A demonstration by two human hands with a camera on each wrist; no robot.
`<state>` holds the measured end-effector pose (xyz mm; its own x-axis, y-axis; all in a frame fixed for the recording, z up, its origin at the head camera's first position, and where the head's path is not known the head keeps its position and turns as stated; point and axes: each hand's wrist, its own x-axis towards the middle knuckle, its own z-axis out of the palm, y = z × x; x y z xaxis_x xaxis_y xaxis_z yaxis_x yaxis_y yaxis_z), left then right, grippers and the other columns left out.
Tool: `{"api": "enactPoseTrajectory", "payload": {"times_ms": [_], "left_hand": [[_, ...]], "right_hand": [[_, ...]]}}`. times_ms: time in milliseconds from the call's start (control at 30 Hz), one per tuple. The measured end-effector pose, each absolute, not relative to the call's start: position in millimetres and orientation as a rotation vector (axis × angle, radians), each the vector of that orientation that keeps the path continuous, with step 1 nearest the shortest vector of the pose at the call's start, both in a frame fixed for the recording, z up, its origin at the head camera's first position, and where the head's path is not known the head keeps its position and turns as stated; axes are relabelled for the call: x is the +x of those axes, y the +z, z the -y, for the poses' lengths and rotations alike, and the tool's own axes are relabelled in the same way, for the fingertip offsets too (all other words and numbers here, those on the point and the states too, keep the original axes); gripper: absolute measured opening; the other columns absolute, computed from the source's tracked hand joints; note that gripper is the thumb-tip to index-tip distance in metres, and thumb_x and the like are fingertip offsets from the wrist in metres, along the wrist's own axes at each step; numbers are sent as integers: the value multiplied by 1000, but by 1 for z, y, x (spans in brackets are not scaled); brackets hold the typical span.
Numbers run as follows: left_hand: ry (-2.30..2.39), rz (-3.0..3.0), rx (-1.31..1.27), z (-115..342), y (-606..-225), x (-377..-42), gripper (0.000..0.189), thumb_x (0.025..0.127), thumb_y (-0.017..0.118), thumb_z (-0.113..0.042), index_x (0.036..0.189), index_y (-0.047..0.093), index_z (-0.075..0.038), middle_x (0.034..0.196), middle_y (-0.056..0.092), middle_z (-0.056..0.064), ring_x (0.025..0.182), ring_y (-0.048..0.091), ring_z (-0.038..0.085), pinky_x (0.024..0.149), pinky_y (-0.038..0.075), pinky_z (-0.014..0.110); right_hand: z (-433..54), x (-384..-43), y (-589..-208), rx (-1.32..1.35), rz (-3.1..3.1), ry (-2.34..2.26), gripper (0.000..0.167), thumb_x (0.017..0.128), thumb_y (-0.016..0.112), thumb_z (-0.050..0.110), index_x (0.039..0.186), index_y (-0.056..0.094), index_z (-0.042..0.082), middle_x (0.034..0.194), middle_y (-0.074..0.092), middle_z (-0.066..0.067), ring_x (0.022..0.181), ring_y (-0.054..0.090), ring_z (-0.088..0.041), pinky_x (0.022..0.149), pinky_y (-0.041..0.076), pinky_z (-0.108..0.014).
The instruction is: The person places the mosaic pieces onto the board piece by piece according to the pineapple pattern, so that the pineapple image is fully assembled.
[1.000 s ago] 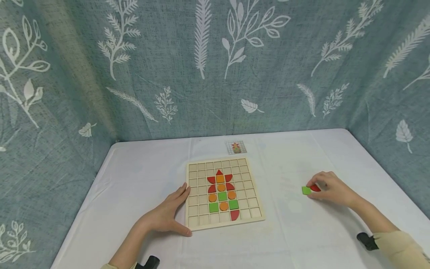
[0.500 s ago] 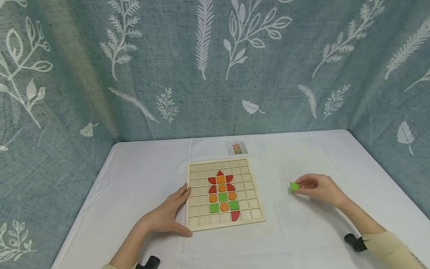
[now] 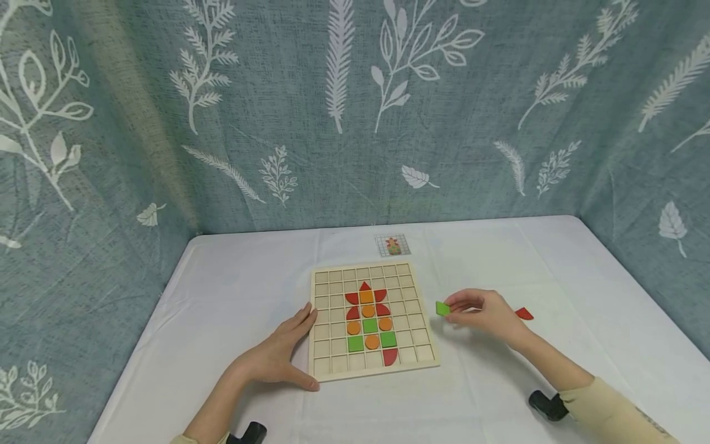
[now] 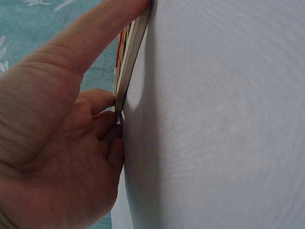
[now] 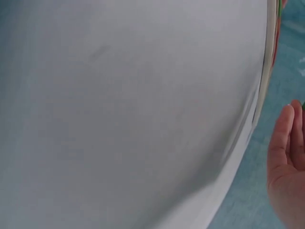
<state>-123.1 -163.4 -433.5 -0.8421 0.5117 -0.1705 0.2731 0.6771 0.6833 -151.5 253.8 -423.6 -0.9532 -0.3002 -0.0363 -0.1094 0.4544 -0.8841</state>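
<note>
A square wooden grid board (image 3: 336,365) lies on the white table with red, orange and green pieces set in its squares. My left hand (image 3: 280,351) rests against the board's left edge, thumb at the near corner and fingers further up the side. In the left wrist view, the thumb (image 4: 90,40) and fingertips touch the board's rim (image 4: 131,57). Just right of the board, my right hand (image 3: 482,311) pinches a green square tile (image 3: 442,308) between thumb and fingers, above the table. A red piece with a curved edge (image 3: 524,314) lies on the cloth behind that hand.
Beyond the board's far edge lies a small pattern card (image 3: 393,245) with a grid and a coloured figure. A blue-green leaf-print curtain (image 3: 344,154) surrounds the back and sides of the table. Black wrist devices (image 3: 548,406) sit under both forearms.
The right hand has carried the green tile leftward from beside the red piece to near the board's right edge. The red piece now shows on the table. The left hand stays in place.
</note>
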Motion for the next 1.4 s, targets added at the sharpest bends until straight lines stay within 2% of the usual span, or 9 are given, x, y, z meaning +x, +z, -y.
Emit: {"api": "enactPoseTrajectory", "payload": {"times_ms": [300,633,800,967,1233,1400], "left_hand": [[955,-2541,609,163,-435,-124,127,60,90,-47,154,18,0,162,5,18,147,6,40,113,17,59],[940,-2552,630,163,-434,-126,127,61,90,-46,154,17,0,162,5,18,147,7,41,113,18,60],[947,-2547,622,163,-435,-124,127,61,90,-45,154,17,1,162,5,19,146,7,42,113,18,60],[950,-2548,610,163,-438,-123,127,60,90,-46,154,18,0,162,5,18,147,7,41,113,18,60],[956,-2548,623,164,-439,-123,127,61,90,-46,154,18,0,162,5,18,147,7,40,113,18,59],[956,-2550,632,164,-438,-123,127,61,90,-46,154,17,1,162,5,19,146,7,41,113,18,60]], "right_hand": [[-227,-153,-427,-377,-2452,-1538,33,82,79,23,108,70,5,97,71,-5,93,66,-20,79,54,-28],[-184,-151,-431,-584,-2376,-1407,24,81,80,21,100,72,8,86,68,0,81,63,-16,75,54,-26],[-161,-142,-435,-777,-2415,-1251,20,79,82,21,93,71,13,80,65,8,75,60,-9,70,54,-23],[-143,-137,-437,-1032,-2485,-1142,18,77,83,13,88,70,10,76,62,8,69,55,-3,64,53,-20],[-135,-129,-436,-1130,-2587,-960,12,80,80,15,87,71,13,75,58,10,69,51,-4,63,47,-17],[-137,-126,-436,-1141,-2611,-944,15,82,80,18,92,70,13,77,58,9,70,51,-4,63,47,-16]]}}
